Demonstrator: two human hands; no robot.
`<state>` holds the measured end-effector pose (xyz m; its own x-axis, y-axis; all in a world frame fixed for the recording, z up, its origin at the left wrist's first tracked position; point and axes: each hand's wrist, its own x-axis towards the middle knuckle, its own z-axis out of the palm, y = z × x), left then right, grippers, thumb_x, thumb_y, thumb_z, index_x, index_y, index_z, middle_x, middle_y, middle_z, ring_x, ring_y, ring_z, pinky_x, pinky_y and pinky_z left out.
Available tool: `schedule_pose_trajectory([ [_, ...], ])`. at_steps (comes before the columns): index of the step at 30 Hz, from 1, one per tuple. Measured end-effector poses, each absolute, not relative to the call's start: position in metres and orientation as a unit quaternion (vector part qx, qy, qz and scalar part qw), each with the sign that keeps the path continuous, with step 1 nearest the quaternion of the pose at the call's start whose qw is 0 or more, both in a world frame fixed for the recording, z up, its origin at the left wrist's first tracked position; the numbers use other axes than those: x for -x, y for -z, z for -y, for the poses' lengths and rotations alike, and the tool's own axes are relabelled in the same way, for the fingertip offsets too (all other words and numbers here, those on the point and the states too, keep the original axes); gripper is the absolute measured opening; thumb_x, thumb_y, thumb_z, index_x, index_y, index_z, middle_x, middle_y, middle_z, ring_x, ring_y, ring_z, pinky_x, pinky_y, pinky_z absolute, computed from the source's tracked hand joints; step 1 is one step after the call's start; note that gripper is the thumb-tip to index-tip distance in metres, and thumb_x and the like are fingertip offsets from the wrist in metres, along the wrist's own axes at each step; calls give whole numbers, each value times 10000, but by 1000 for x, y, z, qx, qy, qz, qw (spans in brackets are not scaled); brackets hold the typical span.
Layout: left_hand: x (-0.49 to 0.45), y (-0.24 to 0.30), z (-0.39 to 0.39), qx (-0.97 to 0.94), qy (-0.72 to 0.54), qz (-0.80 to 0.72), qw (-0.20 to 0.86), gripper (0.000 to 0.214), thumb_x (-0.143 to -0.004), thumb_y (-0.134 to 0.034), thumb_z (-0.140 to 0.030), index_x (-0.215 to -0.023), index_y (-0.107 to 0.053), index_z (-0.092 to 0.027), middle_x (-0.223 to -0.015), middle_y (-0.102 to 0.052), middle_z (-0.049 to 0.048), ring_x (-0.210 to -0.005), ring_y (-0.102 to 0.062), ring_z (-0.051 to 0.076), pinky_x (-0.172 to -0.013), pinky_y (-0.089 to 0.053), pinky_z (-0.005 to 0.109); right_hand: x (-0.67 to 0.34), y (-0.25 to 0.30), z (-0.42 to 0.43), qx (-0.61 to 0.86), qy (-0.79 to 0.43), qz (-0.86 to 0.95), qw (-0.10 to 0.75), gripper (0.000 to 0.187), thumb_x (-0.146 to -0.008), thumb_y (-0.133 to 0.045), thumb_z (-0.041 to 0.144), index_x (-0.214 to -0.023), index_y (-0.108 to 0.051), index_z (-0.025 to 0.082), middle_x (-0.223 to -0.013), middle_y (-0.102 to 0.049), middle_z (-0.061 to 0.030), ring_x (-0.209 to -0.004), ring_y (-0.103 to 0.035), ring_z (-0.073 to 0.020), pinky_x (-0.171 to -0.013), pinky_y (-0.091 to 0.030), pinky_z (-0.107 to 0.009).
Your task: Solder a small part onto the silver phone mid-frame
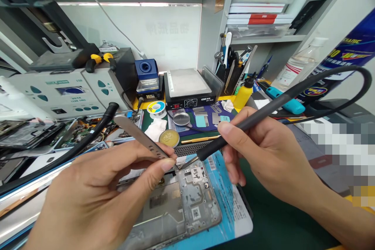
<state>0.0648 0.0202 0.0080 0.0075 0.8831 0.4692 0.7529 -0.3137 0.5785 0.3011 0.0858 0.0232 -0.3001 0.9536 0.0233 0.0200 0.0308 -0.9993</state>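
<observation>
My left hand (96, 191) pinches a pair of metal tweezers (137, 134), their tips down at the upper edge of an opened phone frame (202, 199). In my right hand (263, 148) is a soldering iron (243, 127) with a dark grip and a cable, held like a pen. The iron's metal tip meets the same spot as the tweezers' tips; whether they touch is too small to tell. The phone frame lies on a blue and white card (238, 211), partly hidden behind my left hand.
A soldering station (67, 90) and a black hose (88, 140) stand left. Behind are a hot plate (190, 86), a small iron station (148, 82), a solder spool (156, 108) and a flux tin (169, 138). On the right are a yellow bottle (243, 93) and a clear bottle (301, 64).
</observation>
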Motion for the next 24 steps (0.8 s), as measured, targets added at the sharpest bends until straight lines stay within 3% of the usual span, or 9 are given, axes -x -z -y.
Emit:
schedule_pose_trajectory([
  [13, -69, -9, -25, -711, -423, -559, 57, 88, -912, -729, -396, -951, -786, -449, -887, -826, -193, -728, -792, 72, -644, -584, 64, -302, -22, -84, 415, -577, 561, 424, 399, -849, -852, 455, -806, -509, 255, -508, -640, 84, -331, -600, -129, -291, -452, -175],
  [24, -74, -22, -26, -718, -435, -529, 125, 130, -914, -709, -301, -922, -823, -362, -831, -831, -126, -618, -742, 78, -557, -554, 95, -302, -20, -83, 403, -581, 566, 424, 412, -870, -828, 472, -785, -497, 243, -521, -629, 94, -346, -606, -112, -314, -452, -161],
])
